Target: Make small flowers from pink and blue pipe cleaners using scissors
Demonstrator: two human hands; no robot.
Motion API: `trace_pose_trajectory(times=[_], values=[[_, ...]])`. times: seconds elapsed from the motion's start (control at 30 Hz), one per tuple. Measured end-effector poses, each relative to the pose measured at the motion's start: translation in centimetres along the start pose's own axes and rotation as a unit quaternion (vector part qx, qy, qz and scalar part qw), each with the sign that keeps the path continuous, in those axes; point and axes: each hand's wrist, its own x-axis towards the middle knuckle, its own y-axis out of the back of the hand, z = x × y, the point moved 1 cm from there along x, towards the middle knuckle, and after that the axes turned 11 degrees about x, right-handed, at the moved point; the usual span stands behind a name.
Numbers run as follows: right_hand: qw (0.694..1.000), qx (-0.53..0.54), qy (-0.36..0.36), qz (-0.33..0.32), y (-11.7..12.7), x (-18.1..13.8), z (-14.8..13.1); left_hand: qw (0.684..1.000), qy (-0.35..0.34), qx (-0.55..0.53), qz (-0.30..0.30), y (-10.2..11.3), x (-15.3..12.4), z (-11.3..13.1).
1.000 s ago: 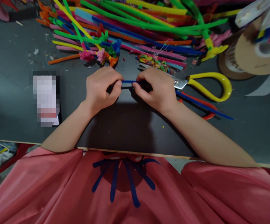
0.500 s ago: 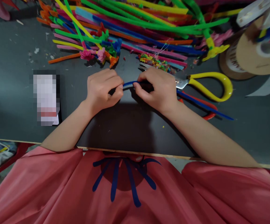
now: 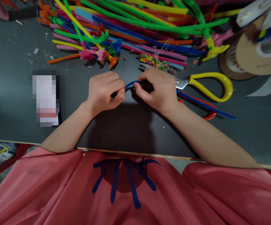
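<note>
A blue pipe cleaner runs across the dark table, and both hands pinch it near its left end. My left hand is closed, thumb and fingers pressed on the tip. My right hand is closed on the stem just to the right. Between the two hands the short blue stretch arches upward. The long free end trails out to the right, past my right wrist.
A heap of coloured pipe cleaners fills the back of the table, with small finished flowers in front. Yellow-handled scissors lie right of my right hand. Cardboard reels stand at back right; a blurred card lies left.
The blue stretch between my hands was straight and is now bent into an upward arch. My left hand has closed a little toward the right hand.
</note>
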Motion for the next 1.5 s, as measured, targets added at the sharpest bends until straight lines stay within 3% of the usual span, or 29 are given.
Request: trace_pose_trajectory(times=[0.4, 0.57, 1.03, 1.1, 1.2, 1.27, 1.4, 1.5], values=[[1.000, 0.000, 0.014, 0.018, -0.23, -0.10, -0.01, 0.999, -0.033, 0.000, -0.035, -0.13, -0.03, 0.87], [1.000, 0.007, 0.017, -0.012, -0.26, -0.13, -0.11, 0.998, -0.038, 0.002, -0.052, -0.17, -0.03, 0.99], [0.998, 0.009, 0.046, -0.029, -0.45, -0.04, -0.11, 0.998, -0.003, -0.005, -0.065, -0.29, -0.03, 0.97], [0.999, 0.020, 0.042, -0.026, -0.35, 0.00, -0.05, 0.998, 0.018, -0.033, -0.051, -0.19, -0.01, 0.95], [0.999, 0.033, 0.028, -0.030, -0.17, 0.07, -0.02, 0.992, 0.111, -0.061, -0.027, -0.10, 0.08, 0.80], [0.998, 0.036, 0.028, -0.036, -0.08, 0.12, -0.05, 0.983, 0.163, -0.070, -0.042, -0.13, 0.13, 0.69], [0.998, 0.012, 0.052, -0.041, 0.02, 0.18, -0.12, 0.975, 0.176, -0.097, -0.098, -0.25, 0.21, 0.62], [0.997, -0.006, 0.072, -0.043, -0.05, 0.16, -0.10, 0.963, 0.198, -0.154, -0.100, -0.36, 0.27, 0.54]])
